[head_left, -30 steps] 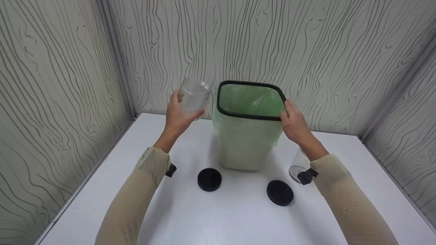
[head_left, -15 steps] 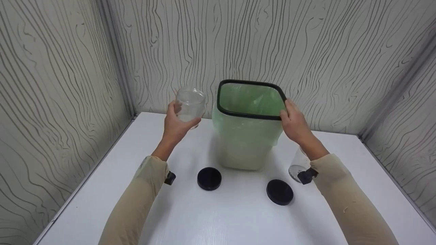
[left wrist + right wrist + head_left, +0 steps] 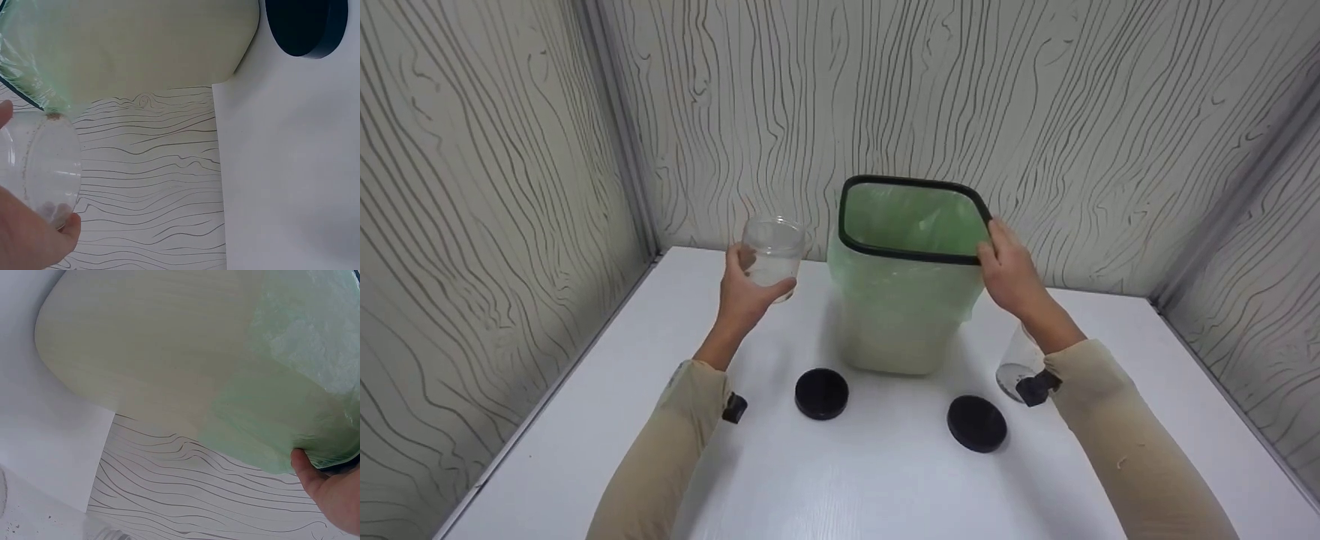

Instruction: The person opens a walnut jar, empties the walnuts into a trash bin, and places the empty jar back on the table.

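My left hand point(image 3: 741, 301) grips a clear jar point(image 3: 774, 251) round its side, lidless and nearly upright, left of the trash can. In the left wrist view the jar point(image 3: 48, 163) shows a brownish speck and line of residue. My right hand point(image 3: 1009, 268) holds the black rim point(image 3: 915, 257) of the trash can point(image 3: 896, 337) at its right corner, thumb on the near side. A green bag point(image 3: 930, 221) lines the can and folds down over its outside. The thumb presses the bag point(image 3: 270, 416) in the right wrist view.
Two round black lids point(image 3: 821, 394) lie on the white table point(image 3: 840, 480) in front of the can. Partly hidden by the right wrist, a second clear jar point(image 3: 1015, 371) stands to the right with dark specks inside. Wood-grain patterned walls point(image 3: 810, 90) close off the back and sides.
My left hand has lowered the jar and drawn it slightly left, away from the can, turning it more upright. The right hand keeps its hold on the rim.
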A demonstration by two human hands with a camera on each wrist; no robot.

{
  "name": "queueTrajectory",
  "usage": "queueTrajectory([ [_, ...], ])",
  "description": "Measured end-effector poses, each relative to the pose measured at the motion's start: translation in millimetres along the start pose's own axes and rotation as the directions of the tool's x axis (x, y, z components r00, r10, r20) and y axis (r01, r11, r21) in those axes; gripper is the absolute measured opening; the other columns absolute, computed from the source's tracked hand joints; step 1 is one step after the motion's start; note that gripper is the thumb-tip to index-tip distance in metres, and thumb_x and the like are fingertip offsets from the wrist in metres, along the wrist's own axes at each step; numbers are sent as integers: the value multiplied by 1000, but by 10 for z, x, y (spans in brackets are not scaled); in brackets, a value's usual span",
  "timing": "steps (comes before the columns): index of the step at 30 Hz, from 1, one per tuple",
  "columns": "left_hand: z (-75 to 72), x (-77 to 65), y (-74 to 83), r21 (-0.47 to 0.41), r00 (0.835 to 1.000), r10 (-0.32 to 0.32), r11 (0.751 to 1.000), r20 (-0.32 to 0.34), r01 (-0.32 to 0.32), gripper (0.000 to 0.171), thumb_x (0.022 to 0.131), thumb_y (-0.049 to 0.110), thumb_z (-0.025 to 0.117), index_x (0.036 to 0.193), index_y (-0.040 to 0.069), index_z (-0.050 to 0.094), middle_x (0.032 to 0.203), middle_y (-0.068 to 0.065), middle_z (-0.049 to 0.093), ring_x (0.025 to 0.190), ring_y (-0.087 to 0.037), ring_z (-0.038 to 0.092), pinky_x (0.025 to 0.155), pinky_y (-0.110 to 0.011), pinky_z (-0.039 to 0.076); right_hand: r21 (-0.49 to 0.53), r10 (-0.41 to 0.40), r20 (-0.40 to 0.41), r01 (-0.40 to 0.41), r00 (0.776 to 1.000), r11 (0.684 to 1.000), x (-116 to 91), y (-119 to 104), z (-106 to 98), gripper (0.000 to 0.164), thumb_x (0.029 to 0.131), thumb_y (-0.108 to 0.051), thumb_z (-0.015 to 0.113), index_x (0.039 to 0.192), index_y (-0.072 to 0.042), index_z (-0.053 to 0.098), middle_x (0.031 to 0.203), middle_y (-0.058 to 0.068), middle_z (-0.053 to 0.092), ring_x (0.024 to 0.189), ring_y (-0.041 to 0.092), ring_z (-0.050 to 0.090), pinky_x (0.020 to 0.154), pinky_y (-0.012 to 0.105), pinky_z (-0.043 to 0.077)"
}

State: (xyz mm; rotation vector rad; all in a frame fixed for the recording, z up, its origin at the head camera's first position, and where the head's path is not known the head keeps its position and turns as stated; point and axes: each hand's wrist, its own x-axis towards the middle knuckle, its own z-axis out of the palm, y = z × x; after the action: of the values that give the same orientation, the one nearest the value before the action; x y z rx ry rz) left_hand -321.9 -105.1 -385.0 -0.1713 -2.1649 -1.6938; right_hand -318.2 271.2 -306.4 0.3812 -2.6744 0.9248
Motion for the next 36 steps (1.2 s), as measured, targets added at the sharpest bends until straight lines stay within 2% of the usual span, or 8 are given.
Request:
queueTrajectory([
  [8,20,-60,-105,25,999,-52,998,-5,52,94,72,28,81,142,9,22,142,-14,36,130,-29,35,103,-46,31,9,2,-5,-2,1000,1000,2,3,-5,60,102,-28,26,147,8,12,153,25,10,141,36,9,112,49,10],
  [19,43,-150,-255,-1,997,-75,997,8,75,93,73,26,81,142,7,22,143,-16,34,132,-31,33,106,-48,28,3,-1,-2,1,1000,1000,-5,-5,-8,61,102,-30,25,147,8,12,153,25,10,141,36,8,112,49,9],
  [25,58,-200,-322,14,995,-101,995,12,101,94,73,26,81,143,6,21,145,-18,33,133,-31,32,107,-48,25,-1,-4,-7,4,1000,1000,-2,-1,1,61,101,-30,25,147,8,12,153,25,11,141,37,9,111,49,10],
  [36,52,-263,-396,77,995,-99,992,4,98,93,74,32,80,142,1,25,139,-18,38,128,-31,35,104,-51,28,-3,-2,-3,2,1000,1000,10,1,2,60,102,-29,24,146,9,13,153,26,11,141,36,8,111,49,10],
])
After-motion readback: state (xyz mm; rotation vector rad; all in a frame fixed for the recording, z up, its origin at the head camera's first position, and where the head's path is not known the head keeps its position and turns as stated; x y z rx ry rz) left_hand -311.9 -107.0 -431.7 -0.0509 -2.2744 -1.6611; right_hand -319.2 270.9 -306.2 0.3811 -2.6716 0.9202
